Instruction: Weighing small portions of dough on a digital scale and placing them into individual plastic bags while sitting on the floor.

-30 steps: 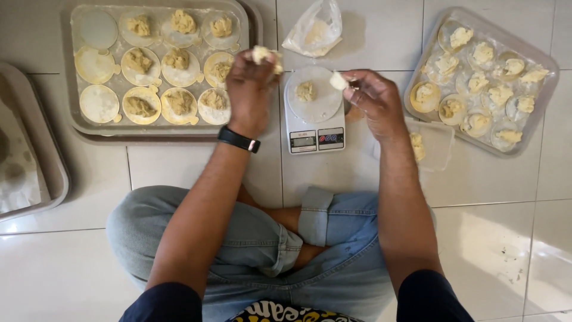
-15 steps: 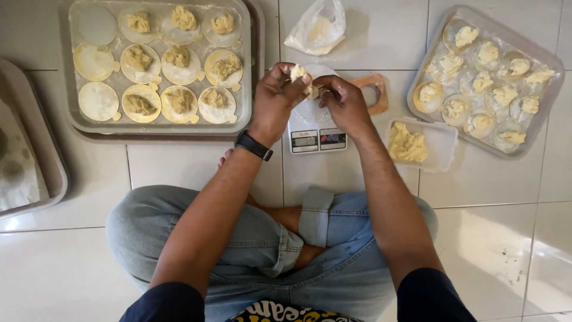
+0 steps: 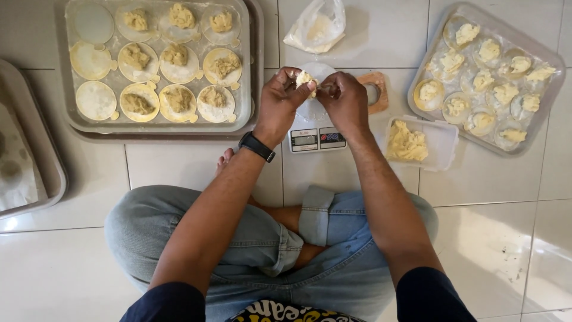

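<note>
Pale yellow dough lump (image 3: 305, 79) sits pinched between the fingers of the left hand (image 3: 280, 101) and right hand (image 3: 345, 98), both clenched on it just above the small white digital scale (image 3: 316, 134). Bare white floor tile (image 3: 351, 36) lies open beyond the fingers. Left of them, one grey metal tray (image 3: 247, 71) holds twelve dough rounds; right, one clear plastic tub (image 3: 444, 140) of filling stands near.

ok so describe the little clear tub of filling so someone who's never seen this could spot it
Start at the small kitchen scale on the floor tiles in front of the seated person. Just to its right, below the right hand, sits a clear rectangular tub. Unlike the trays of portioned rounds, it holds one loose heap of pale yellow filling.
</note>
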